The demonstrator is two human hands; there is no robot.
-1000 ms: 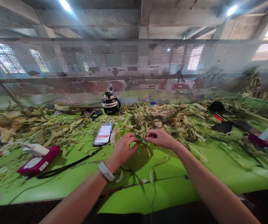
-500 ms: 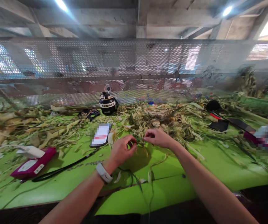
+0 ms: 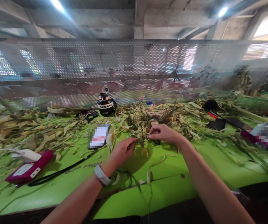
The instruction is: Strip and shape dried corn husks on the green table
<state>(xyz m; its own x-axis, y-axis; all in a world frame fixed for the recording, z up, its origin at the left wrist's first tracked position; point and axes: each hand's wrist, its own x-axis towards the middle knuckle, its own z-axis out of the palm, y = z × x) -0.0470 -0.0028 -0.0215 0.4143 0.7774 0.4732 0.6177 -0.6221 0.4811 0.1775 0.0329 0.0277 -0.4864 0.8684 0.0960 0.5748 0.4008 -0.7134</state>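
Note:
My left hand [image 3: 124, 151], with a pale watch band [image 3: 102, 175] at its wrist, reaches in from the lower left. Its fingers are drawn together at a small tuft of dried husk strips [image 3: 142, 143]. From the other side my right hand [image 3: 165, 133] pinches at the same tuft with thumb and forefinger, the other fingers curled. Thin strands hang below the tuft over the green tabletop [image 3: 166, 174]. Just behind both hands lies a tangled heap of dried husks [image 3: 157, 113]. Exactly which strand each fingertip grips is too small to tell.
A phone [image 3: 98, 136] lies left of my hands, its black strap [image 3: 61, 170] trailing toward a magenta power bank [image 3: 30, 168]. A black jug [image 3: 106, 105] stands at the back before a perforated metal screen [image 3: 134, 59]. Dark flat items [image 3: 217, 124] lie to the right.
My right hand has shifted slightly right, and the gap between the left thumb and fingers has closed. The view has turned a little, moving the surroundings left.

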